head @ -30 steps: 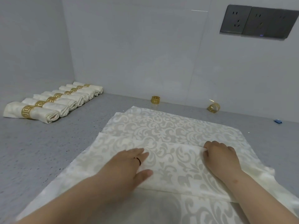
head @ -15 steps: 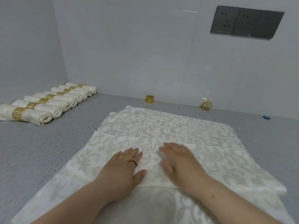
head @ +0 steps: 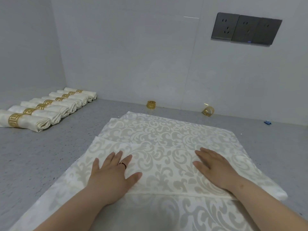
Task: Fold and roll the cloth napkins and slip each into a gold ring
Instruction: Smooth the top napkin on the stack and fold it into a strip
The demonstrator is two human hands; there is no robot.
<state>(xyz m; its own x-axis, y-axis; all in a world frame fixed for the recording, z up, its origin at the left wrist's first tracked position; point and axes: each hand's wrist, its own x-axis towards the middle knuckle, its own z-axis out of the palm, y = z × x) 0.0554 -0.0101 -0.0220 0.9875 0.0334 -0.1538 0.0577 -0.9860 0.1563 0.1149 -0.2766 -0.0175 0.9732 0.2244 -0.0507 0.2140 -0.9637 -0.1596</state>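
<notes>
1. Head view: a cream damask cloth napkin (head: 166, 135) lies spread on the grey speckled surface (head: 41, 155), its near part doubled over into a flat folded band that runs across under both hands.
2. The left hand (head: 115, 175) lies flat on the left part of that band, fingers straight and spread, a thin ring on one finger; it grips nothing.
3. The right hand (head: 215, 167) lies flat on the right part of the band, fingers straight and close together, palm down, also gripping nothing.
4. The two hands are well apart, with bare patterned cloth between them.
5. At far left, a row of rolled napkins (head: 50, 109) lies side by side, each banded by a gold ring.
6. Near the back wall stand two loose rings: a gold ring (head: 151, 104) upright beyond the cloth, and a second gold ring (head: 208, 111) tilted, further right.
7. A small blue object (head: 267, 122) sits at far right; a dark socket panel (head: 246, 29) is on the wall.
</notes>
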